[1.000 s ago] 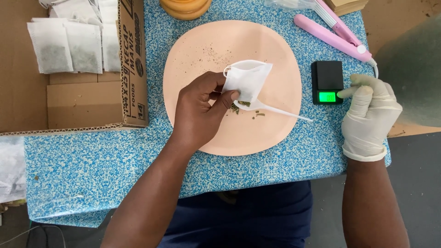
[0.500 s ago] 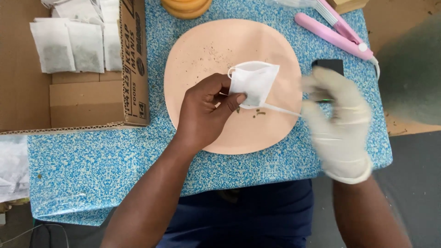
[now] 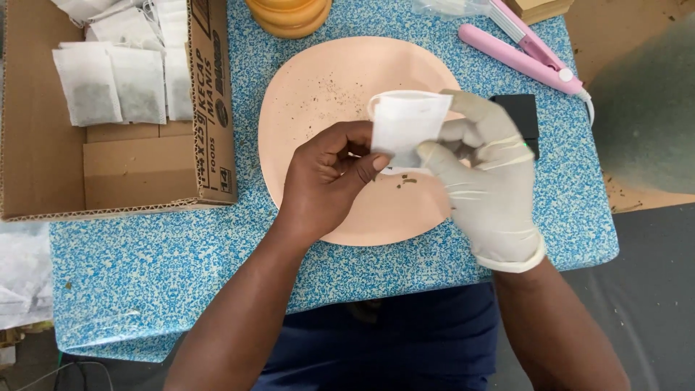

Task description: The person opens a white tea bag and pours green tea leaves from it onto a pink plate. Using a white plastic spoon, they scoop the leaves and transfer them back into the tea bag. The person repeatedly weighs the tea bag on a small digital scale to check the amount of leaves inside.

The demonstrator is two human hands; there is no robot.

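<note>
white sachet (image 3: 402,124) is pinched by the bare left hand (image 3: 329,177) and gloved right hand (image 3: 486,174), fingers of both clamped on it, above the peach plate (image 3: 318,87) on the bench (image 3: 145,253).

A small home packing bench: speckled blue table (image 3: 181,268), a carton (image 3: 137,166) of filled sachets (image 3: 108,83) left of the fingers, pink sealer (image 3: 517,58) and pocket scale (image 3: 523,116) beyond them.

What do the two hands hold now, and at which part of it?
Both hold one small white paper bag: the bare left hand pinches its lower left edge, the gloved right hand its right side.
</note>
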